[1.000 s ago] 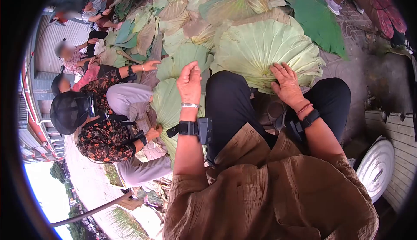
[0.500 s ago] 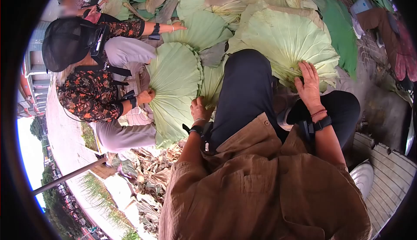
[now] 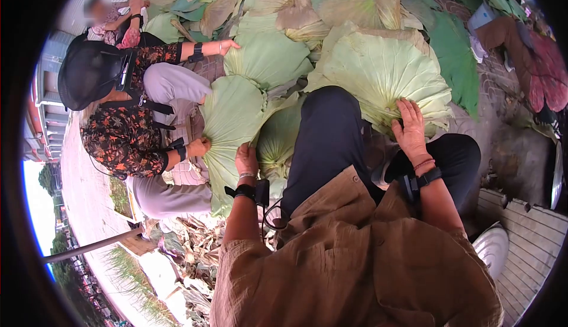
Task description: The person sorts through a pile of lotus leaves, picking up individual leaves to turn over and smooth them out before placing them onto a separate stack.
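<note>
My left hand is closed on the edge of a green lotus leaf, with its fingertips at the leaf's right margin. Beside that margin a second lotus leaf lies partly behind my knee. My right hand lies with fingers stretched out on the lower edge of a wide, pale green lotus leaf, which rests on other leaves. A co-worker's hand grips the left side of the leaf that my left hand holds. The co-worker's other hand touches another lotus leaf above it.
Green and browned leaves cover the ground ahead. The co-worker in a black cap sits at my left, and more people are farther back. Dry leaf scraps lie at lower left. At right are a slatted board and a metal lid.
My left hand has moved left and lifted the leaf's right edge, showing more of the leaf behind. My right hand stays on the wide leaf. The co-worker's far hand has shifted slightly left.
</note>
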`<state>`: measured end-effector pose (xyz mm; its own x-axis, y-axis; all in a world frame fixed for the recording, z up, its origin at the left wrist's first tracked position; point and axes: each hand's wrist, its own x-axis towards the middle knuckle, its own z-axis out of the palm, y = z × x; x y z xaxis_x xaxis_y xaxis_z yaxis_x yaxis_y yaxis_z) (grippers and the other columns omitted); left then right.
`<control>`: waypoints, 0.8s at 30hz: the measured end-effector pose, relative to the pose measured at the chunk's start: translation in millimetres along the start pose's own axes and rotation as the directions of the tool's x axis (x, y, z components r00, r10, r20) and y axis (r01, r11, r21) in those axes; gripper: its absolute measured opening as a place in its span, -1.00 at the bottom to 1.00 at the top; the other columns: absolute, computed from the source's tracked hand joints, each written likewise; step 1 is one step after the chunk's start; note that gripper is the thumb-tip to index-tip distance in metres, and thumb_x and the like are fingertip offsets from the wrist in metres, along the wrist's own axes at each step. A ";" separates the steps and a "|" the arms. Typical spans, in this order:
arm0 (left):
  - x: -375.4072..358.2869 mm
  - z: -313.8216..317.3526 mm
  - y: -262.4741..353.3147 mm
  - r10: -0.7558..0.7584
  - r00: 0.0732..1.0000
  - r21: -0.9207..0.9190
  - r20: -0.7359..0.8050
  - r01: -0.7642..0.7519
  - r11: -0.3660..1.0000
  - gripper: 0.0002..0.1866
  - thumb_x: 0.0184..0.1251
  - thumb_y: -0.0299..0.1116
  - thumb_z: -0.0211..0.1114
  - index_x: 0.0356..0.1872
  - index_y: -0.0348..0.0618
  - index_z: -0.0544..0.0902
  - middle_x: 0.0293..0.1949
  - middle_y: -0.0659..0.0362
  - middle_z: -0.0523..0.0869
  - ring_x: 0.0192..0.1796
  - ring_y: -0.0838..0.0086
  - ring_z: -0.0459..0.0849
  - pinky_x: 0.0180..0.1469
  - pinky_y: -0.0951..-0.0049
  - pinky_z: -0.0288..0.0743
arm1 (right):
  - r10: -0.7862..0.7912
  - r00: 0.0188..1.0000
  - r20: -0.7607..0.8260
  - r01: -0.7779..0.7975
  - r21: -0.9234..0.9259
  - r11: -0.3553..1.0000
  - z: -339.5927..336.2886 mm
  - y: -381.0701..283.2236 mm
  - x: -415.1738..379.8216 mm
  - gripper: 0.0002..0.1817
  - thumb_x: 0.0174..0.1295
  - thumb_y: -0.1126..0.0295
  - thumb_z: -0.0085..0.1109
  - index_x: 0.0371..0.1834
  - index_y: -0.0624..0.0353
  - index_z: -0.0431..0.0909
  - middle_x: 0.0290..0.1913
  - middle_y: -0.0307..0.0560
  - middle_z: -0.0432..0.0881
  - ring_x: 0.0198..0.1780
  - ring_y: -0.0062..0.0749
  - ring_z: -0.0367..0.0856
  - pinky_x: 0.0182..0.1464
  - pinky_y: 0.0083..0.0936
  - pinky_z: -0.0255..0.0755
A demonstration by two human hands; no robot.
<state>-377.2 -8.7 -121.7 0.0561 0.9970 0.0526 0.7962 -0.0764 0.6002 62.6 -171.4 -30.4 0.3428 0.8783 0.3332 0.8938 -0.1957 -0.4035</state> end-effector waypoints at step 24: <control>21.0 15.1 410.4 0.780 0.615 -0.315 -0.113 -0.767 0.559 -0.63 0.10 -0.51 0.26 0.00 -0.22 0.56 -0.04 -0.01 0.57 0.01 0.12 0.56 0.06 0.29 0.45 | 0.130 0.985 0.118 -0.140 0.086 0.986 -0.3 11.5 6.2 -0.42 0.08 0.26 0.16 0.24 0.04 0.34 0.31 -0.12 0.32 0.37 -0.03 0.13 0.35 -0.08 0.04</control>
<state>-40.2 -19.0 113.7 0.5879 0.5530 0.5904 0.2125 -0.8098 0.5469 75.0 -168.3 -32.7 0.4195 0.8907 0.1753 0.8087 -0.2790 -0.5178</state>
